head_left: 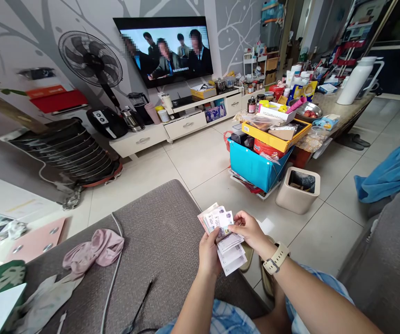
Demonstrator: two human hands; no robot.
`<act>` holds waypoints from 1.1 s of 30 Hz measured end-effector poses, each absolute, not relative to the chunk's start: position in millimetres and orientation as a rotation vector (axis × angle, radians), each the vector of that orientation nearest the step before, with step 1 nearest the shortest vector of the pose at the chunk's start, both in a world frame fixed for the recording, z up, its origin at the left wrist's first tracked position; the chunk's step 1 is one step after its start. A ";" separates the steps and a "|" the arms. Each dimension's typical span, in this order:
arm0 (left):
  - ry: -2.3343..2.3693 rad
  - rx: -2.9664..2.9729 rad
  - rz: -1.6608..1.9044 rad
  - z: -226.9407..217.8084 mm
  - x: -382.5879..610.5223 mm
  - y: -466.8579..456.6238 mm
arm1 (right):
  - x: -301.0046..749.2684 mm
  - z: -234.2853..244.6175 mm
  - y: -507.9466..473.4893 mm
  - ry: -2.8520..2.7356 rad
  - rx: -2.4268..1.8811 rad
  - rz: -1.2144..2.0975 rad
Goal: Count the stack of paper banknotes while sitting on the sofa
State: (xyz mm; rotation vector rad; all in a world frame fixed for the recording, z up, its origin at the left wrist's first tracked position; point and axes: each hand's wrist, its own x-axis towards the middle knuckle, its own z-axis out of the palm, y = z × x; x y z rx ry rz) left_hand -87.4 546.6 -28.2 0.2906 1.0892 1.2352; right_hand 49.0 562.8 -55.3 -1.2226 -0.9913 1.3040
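Observation:
A fanned stack of banknotes (233,260) is between my two hands, just past the edge of the grey sofa seat (172,218). My left hand (209,253) is closed around the lower part of the stack, its thumb lying over the front. With thumb and fingers together, my right hand (250,229) pinches the edge of a purple-grey note marked 5. Pinkish notes show behind the purple ones at the upper left. Several loose ends of notes hang below the fingers. The wrist of my right arm carries a cream watch strap (275,260).
Pink cloth (93,250) and cables lie on the sofa at left. Ahead on the tiled floor stand a beige bin (297,190) and a loaded blue storage box (255,164), beside a cluttered table (339,102). A fan (90,60) and a television (165,48) are farther back.

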 end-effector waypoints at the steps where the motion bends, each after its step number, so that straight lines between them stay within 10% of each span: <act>1: 1.092 0.293 1.236 -28.4 -87.2 546.6 | 49.1 -55.3 563.1 -1.003 -1.223 1.294; 33: 1.085 0.278 1.245 -28.7 -85.5 548.0 | 49.2 -38.0 559.5 -1.062 -1.161 1.336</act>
